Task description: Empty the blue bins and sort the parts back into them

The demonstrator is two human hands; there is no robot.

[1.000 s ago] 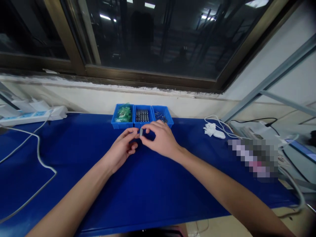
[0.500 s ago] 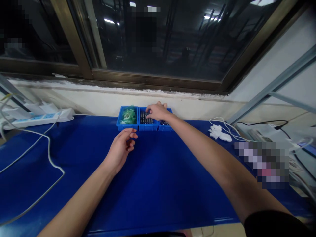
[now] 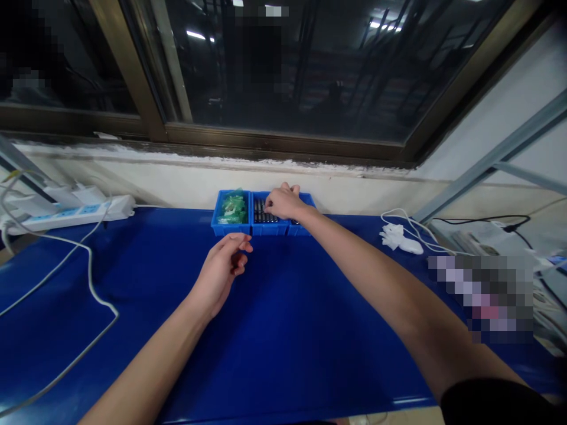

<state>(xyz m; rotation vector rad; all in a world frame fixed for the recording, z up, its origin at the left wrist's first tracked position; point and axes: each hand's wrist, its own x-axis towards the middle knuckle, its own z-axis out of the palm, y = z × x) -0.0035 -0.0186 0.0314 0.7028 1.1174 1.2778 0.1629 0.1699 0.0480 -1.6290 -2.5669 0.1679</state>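
Three small blue bins stand in a row at the back of the blue tabletop (image 3: 283, 330). My right hand (image 3: 283, 202) reaches over the middle bin (image 3: 270, 229), fingers bent down and closed at the rows of dark, narrow pieces (image 3: 260, 211) in it. Whatever is between those fingertips is hidden. The right bin (image 3: 309, 202) is partly covered by the same hand; dark pieces show at its front. Crumpled green plastic (image 3: 233, 206) fills the left bin (image 3: 231, 230). Just in front of it, my left hand (image 3: 221, 265) hovers, fingers loosely curled and apart, holding nothing.
A white power strip (image 3: 75, 216) with plugs lies at the left, its cable (image 3: 90, 265) looping across the table. On the right are a white device with a crumpled wrapping (image 3: 401, 239), cables and a blurred-out item (image 3: 487, 295). Behind the bins rises the wall (image 3: 177, 180) below a window.
The view has shifted slightly, so the bins sit a little further right. My right hand stays at the middle bin, and my left hand remains before the left bin with little change.
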